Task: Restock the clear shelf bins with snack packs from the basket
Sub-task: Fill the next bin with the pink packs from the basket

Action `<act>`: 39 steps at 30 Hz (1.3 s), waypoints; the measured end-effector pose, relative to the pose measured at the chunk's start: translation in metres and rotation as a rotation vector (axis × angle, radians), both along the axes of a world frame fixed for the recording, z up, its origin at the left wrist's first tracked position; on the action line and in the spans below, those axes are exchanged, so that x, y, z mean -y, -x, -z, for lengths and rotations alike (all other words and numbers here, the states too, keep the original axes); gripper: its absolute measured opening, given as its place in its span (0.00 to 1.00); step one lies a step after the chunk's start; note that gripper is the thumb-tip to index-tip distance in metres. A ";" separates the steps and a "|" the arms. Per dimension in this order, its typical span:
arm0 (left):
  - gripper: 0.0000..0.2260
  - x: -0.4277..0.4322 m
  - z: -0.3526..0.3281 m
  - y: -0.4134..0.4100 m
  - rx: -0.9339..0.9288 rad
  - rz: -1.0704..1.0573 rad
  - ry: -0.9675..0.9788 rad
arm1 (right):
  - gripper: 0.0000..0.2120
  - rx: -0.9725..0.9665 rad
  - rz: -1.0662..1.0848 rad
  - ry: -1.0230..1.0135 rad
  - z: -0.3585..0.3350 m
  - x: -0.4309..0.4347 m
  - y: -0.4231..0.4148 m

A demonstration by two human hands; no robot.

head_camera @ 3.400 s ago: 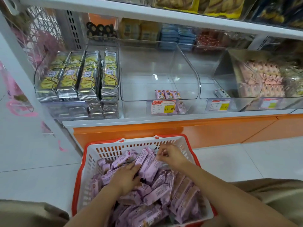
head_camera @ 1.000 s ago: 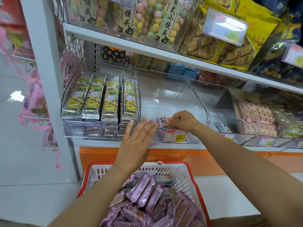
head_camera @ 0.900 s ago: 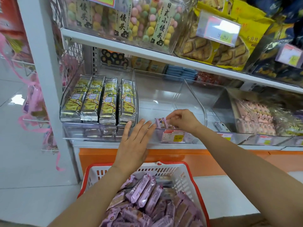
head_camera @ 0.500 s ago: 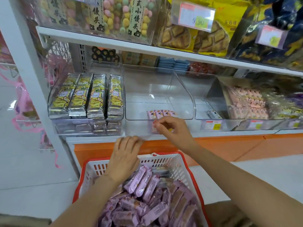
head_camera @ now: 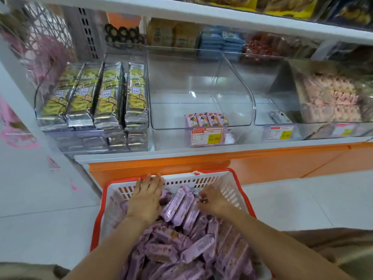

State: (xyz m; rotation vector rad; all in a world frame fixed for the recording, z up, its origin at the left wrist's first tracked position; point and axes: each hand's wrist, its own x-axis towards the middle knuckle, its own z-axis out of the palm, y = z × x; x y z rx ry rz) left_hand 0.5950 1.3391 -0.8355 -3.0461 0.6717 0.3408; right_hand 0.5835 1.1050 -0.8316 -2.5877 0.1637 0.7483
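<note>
At the basket (head_camera: 181, 181) rim, the left hand (head_camera: 146, 199) lies flat.

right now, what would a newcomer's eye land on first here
The red-rimmed basket in the foreground, heaped with purple snack packs, draws the eye first, with the left hand flat on the heap and the right hand curled at a pack's end. Above it, the middle clear bin is nearly bare, just four pink packs lined along its front.
</note>
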 end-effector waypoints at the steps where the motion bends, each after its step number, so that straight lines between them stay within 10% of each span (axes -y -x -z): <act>1: 0.37 0.000 0.005 0.000 0.032 -0.003 0.046 | 0.16 -0.004 -0.011 0.006 0.007 0.000 -0.002; 14: 0.29 0.000 0.021 -0.002 0.098 -0.014 0.236 | 0.16 0.058 0.059 -0.334 -0.013 0.001 0.006; 21: 0.17 0.027 -0.035 0.011 -0.593 -0.140 0.986 | 0.16 0.346 0.198 -0.594 -0.073 -0.007 0.006; 31: 0.08 0.041 -0.097 0.021 -0.497 -0.225 1.399 | 0.24 0.518 0.058 -0.674 -0.129 -0.010 0.038; 34: 0.09 0.044 -0.115 0.024 -0.347 -0.165 1.379 | 0.21 0.624 0.065 -0.700 -0.140 -0.009 0.042; 39: 0.17 0.027 -0.134 0.007 0.543 0.015 0.930 | 0.22 0.804 0.136 -0.724 -0.183 -0.010 0.022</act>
